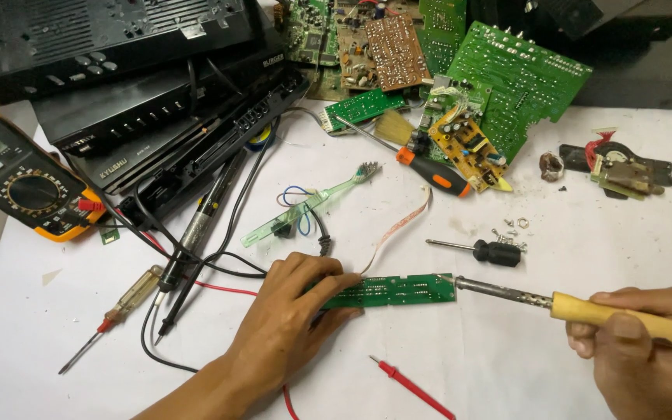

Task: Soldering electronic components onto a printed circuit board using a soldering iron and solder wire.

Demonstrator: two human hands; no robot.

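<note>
Right grip (pixel 638 336) clamped on soldering iron (pixel 585 309), tip leftward at crosswise-lying green board (pixel 398 290) under left hand (pixel 293 323).

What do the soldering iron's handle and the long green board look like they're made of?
The soldering iron in the right hand has a pale matte handle, likely wood, and a grey metal shaft. The narrow circuit board under the left hand looks like glossy green laminate.

The left hand (pixel 289 323) presses flat on the near-left end of a narrow green board (pixel 398 290) lying on white paper (pixel 507 365). The right hand (pixel 639 346) grips the wooden handle of a soldering iron (pixel 585 309), tip touching the board's right end. A multimeter (pixel 25 175) sits far left; a black screwdriver (pixel 484 250) lies just beyond the board.
</note>
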